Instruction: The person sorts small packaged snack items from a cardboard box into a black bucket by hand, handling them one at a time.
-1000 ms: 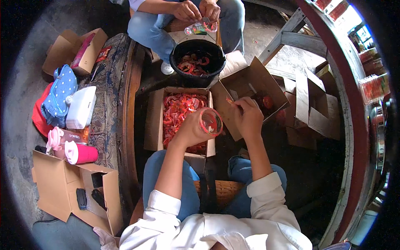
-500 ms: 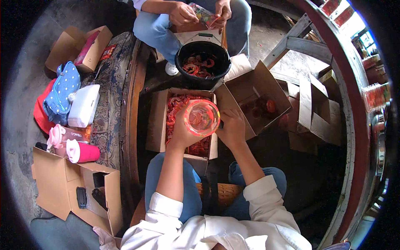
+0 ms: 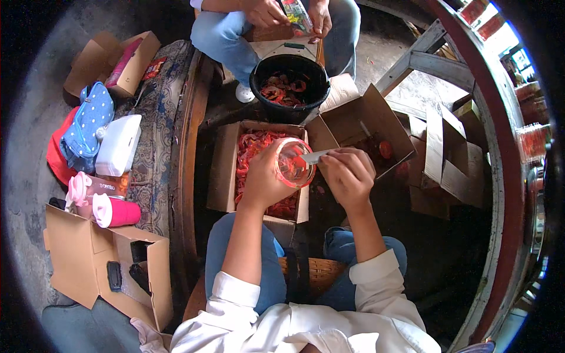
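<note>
My left hand point(image 3: 262, 175) is wrapped around a clear plastic jar point(image 3: 286, 178) with a red printed covering, its round end turned up toward me. In my right hand point(image 3: 352, 177) is a knife point(image 3: 318, 156); its flat grey blade points left and overlaps the jar's right side. Whether the blade touches the plastic or only passes above it, I cannot tell. My fingers hide the knife's handle. Below the jar stands an open cardboard box point(image 3: 222, 170) full of red plastic scraps point(image 3: 252, 143).
A black bucket point(image 3: 257, 97) with red pieces stands ahead, before another person whose hands point(image 3: 318, 17) hold a printed clear plastic piece. Another open carton point(image 3: 385, 112) lies to the right. Leftward, a patterned bench point(image 3: 154, 141) bears a pink tumbler point(image 3: 125, 212), pouch and white container.
My right hand has risen from beside the box and moved right, bringing the knife blade over the jar. The jar has tilted slightly. The other person's plastic piece has turned.
</note>
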A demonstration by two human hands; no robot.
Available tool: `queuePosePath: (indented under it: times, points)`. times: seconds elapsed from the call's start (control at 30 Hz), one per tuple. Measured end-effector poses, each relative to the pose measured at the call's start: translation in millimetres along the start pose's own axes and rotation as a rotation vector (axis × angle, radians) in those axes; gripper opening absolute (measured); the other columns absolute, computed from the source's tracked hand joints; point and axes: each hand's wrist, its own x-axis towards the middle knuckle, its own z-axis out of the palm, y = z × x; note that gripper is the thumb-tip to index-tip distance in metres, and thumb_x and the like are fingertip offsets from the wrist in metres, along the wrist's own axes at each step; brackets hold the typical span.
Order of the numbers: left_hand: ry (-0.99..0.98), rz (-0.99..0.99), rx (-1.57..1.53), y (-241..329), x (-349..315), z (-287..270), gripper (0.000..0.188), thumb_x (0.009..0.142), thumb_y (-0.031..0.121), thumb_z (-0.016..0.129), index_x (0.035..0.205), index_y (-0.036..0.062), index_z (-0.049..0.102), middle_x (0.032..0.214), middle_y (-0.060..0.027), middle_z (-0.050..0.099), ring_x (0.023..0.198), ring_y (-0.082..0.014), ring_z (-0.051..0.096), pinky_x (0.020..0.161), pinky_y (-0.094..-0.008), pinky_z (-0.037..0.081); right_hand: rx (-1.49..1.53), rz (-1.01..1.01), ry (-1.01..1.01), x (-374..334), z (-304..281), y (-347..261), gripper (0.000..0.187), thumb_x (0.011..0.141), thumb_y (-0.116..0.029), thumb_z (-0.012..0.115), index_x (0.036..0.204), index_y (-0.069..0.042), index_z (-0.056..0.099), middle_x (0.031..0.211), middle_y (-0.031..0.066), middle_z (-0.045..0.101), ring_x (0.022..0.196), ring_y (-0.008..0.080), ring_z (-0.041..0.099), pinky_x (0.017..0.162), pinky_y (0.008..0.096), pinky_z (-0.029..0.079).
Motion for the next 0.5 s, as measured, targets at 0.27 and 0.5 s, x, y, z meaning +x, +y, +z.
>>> queuePosePath:
  times: [0.27, 0.5]
  points:
    - [-0.017, -0.006, -0.046, 3.7, 3.0, 0.8, 0.047, 0.058, 0.019, 0.078, 0.099, 0.0087, 0.056, 0.087, -0.0096, 0.064, 0.083, -0.0256, 0.064, 0.073, -0.0345, 0.051, -0.053, -0.066, -0.012, -2.7, 3.1, -0.5, 0.011, 0.060, -0.004, 0.070, 0.070, -0.006, 0.066, 0.074, 0.0024, 0.060, 0.071, 0.0185, 0.060, 0.060, 0.0309, 0.048]
    - [-0.039, -0.008, -0.037, 10.1, 3.0, -1.4, 0.046, 0.058, 0.019, 0.079, 0.097, 0.0084, 0.057, 0.088, -0.0091, 0.065, 0.081, -0.0240, 0.065, 0.072, -0.0332, 0.051, -0.064, -0.078, -0.033, -2.0, 2.8, -2.7, 0.012, 0.060, -0.003, 0.070, 0.072, -0.006, 0.067, 0.074, 0.0024, 0.060, 0.070, 0.0183, 0.060, 0.060, 0.0312, 0.048]
